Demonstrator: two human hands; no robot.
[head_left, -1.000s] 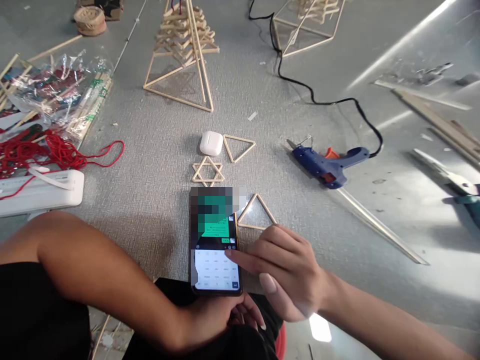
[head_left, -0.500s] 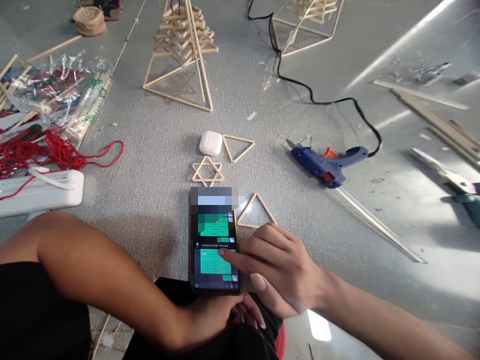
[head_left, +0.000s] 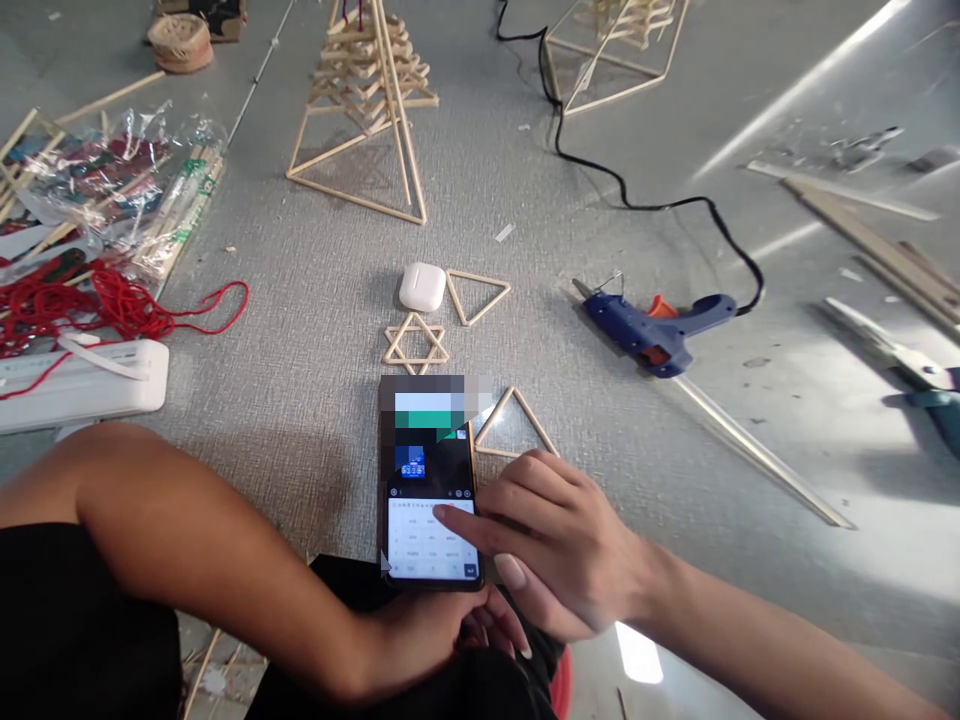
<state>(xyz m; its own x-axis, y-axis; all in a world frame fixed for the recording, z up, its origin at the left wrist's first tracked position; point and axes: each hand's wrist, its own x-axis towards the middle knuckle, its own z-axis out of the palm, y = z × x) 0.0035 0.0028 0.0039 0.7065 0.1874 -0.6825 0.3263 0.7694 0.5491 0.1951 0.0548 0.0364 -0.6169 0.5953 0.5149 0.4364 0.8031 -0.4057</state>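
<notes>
A smartphone (head_left: 431,520) leans at the table's near edge, its lower end by my left wrist. A white keypad fills the lower half of its screen. My right hand (head_left: 559,545) points at it with the index fingertip on or just over the keypad; the other fingers are bent and hold nothing visible. Below the phone, my left hand (head_left: 491,620) lies over my lap with curled fingers, its palm hidden. Just beyond the phone are a six-pointed star of thin sticks (head_left: 414,343) and a stick triangle (head_left: 514,425). Another stick triangle (head_left: 478,295) touches or nearly touches a white earbud case (head_left: 422,287).
A blue glue gun (head_left: 649,325) with a clear glue stick and black cord lies right of centre. Pliers (head_left: 900,350) are at the right edge. Stick frames (head_left: 356,200) stand at the back. Red cord (head_left: 120,305), bagged sticks (head_left: 176,215) and a white power strip (head_left: 112,375) crowd the left.
On the phone screen, green message bubbles have given way to a white keypad below and a small blue picture above. My right index finger has shifted slightly down; my left hand stays put.
</notes>
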